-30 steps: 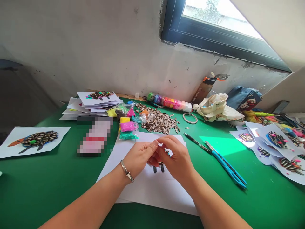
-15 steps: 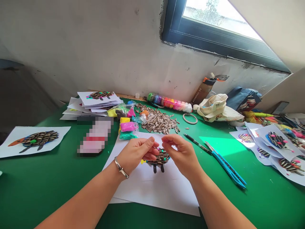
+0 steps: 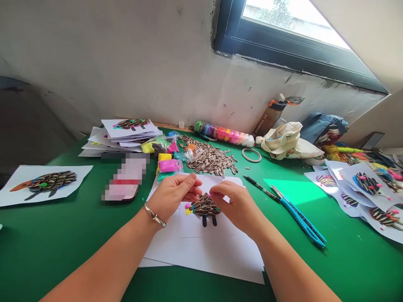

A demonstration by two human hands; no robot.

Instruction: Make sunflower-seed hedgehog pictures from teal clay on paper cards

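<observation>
On white paper [image 3: 208, 256] sits a seed-covered animal collage [image 3: 204, 208]; at its ten o'clock the left hand [image 3: 172, 193] hangs loose-fingered, at three the right hand [image 3: 237, 205] pinches, whether on anything I can't tell. Decorating seems underway, wanting a light touch next. Sunflower seeds [image 3: 212, 159] lie at twelve.

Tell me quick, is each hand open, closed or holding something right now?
Left hand: partly open, loosely curled, nothing visibly held.
Right hand: curled into a near pinch; can't tell if it holds something small.
</observation>
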